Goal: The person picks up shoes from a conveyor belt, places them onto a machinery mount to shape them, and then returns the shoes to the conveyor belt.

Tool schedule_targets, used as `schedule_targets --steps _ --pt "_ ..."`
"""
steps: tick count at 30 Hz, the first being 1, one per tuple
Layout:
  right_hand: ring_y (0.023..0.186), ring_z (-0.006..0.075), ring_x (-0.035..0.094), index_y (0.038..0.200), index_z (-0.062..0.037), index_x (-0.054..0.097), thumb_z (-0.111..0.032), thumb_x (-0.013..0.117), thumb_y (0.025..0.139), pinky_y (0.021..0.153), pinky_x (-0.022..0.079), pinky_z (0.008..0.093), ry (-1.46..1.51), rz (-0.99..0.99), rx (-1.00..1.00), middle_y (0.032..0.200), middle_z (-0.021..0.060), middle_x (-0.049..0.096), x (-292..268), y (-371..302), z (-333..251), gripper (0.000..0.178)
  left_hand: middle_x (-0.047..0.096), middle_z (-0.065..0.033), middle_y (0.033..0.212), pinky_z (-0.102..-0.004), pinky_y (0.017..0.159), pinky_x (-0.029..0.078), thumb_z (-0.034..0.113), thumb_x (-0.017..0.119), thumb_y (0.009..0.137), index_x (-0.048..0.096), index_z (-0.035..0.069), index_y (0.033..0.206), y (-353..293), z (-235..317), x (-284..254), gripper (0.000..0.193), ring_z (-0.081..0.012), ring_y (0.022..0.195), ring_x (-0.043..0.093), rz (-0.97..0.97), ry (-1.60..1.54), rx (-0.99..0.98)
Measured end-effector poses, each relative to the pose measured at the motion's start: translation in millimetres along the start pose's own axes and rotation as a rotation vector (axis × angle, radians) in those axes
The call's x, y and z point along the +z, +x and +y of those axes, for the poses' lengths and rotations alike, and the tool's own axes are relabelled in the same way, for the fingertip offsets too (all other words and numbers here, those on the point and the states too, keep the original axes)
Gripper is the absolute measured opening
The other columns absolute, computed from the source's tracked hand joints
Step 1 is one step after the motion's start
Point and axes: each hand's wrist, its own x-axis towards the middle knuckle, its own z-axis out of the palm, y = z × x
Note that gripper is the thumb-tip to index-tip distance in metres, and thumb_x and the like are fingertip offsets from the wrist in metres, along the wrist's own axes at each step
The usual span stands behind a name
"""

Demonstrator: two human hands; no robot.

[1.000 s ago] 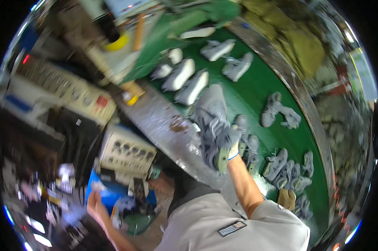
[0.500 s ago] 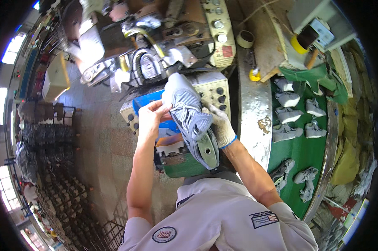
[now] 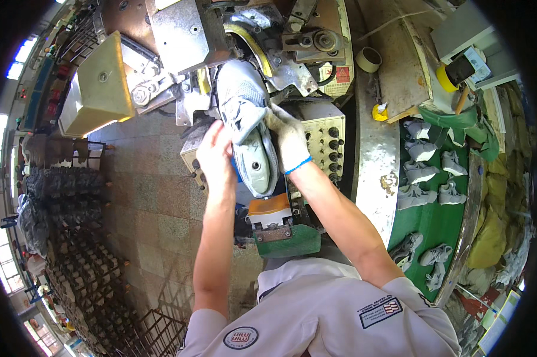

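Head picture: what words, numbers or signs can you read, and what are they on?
I won't copy writing, only place it.
Shirt, round badge: lettering, not quoted.
Shirt, rectangular patch: print beside a striped emblem, mostly too small.
Machine, red label: too small to read.
Grey shoe: none visible.

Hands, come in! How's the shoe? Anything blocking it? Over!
Bare left hand, gloved right hand at sides of grey shoe. Toe among parts of metal machine. Nothing visibly blocking.

Pale grey shoe (image 3: 243, 107), green belt (image 3: 426, 223)

tape roll (image 3: 364, 65), olive cloth (image 3: 488, 245), tiled floor (image 3: 140, 205)
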Motion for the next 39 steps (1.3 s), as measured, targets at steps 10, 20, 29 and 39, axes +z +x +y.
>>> schedule_targets --steps 10,20,29,39 --pt "0.093 0.0107 0.062 0.125 0.0057 0.066 -0.019 0.070 0.096 0.087 0.049 0.0245 0.035 0.131 -0.030 0.107 0.0044 0.070 -11.4 2.5 32.3 0.038 0.072 -0.0082 0.106 -0.0295 0.079 0.054 0.036 0.050 0.107 0.067 -0.003 0.119 -6.2 -26.5 -7.8 0.044 -0.0137 0.090 0.068 -0.158 -0.116 -0.294" --pt "0.086 0.0083 0.059 0.107 0.0049 0.073 -0.027 0.069 0.097 0.079 0.049 0.0271 -0.128 0.171 -0.047 0.096 0.0011 0.070 -23.1 4.9 38.5 0.034 0.073 -0.0060 0.106 -0.0286 0.083 0.052 0.034 0.047 0.108 0.067 -0.002 0.121 -1.7 -49.9 -7.2 0.043 -0.0126 0.090 0.067 -0.164 0.043 -0.090" --pt "0.078 0.0066 0.058 0.099 0.0034 0.072 -0.020 0.065 0.099 0.070 0.049 0.0269 -0.745 0.056 -0.489 0.087 0.0010 0.069 -26.6 9.1 35.4 0.024 0.072 -0.0102 0.105 -0.0295 0.083 0.050 0.032 0.046 0.109 0.067 -0.007 0.114 -2.5 -55.5 -6.9 0.045 -0.0130 0.091 0.063 -0.207 0.188 0.151" --pt "0.120 0.0410 0.062 0.141 0.0072 0.045 -0.033 0.025 0.104 0.089 0.059 0.0476 -0.277 0.335 -0.110 0.134 0.0299 0.057 -120.9 -114.1 -24.2 0.059 0.069 -0.0211 0.118 -0.0351 0.095 0.051 0.021 0.073 0.092 0.057 -0.011 0.131 -118.2 -144.3 -152.9 0.053 -0.0253 0.106 0.066 0.272 0.527 -0.229"
